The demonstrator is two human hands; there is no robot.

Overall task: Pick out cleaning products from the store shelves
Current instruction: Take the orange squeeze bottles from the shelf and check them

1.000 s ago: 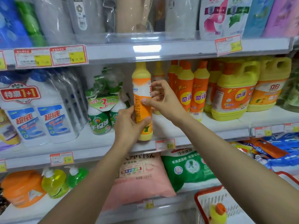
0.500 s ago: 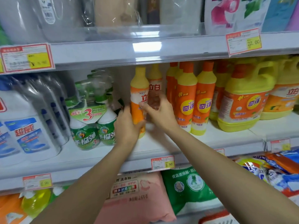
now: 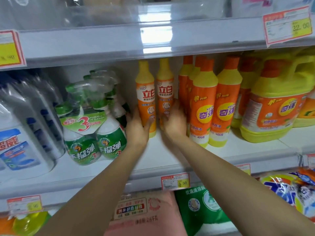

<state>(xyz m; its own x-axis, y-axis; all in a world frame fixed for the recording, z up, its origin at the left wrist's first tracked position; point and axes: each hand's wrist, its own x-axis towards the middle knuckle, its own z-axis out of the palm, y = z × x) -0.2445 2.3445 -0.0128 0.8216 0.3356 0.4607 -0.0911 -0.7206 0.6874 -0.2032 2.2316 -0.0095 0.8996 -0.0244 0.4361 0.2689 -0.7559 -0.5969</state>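
Two slim orange-and-yellow dish soap bottles stand upright side by side on the middle shelf (image 3: 158, 155), set back from its edge. My left hand (image 3: 136, 128) grips the left bottle (image 3: 145, 92) low down, with the thumb across its front and the fingers behind it. Blurred by motion, my right hand (image 3: 174, 123) curls round the lower part of the right bottle (image 3: 164, 89), its fingers reaching between that bottle and the orange bottles beside it.
A pack of green spray cleaners (image 3: 88, 133) stands just left of my left hand, with white bleach bottles (image 3: 22, 142) further left. Orange 400 g bottles (image 3: 202, 113) and big yellow jugs (image 3: 272, 108) crowd the right. The upper shelf (image 3: 102, 43) hangs close overhead. Powder bags (image 3: 144, 213) lie below.
The bottle I held out in front of the shelf now stands on it beside a matching one. Both hands moved inward and down, and the view came closer.
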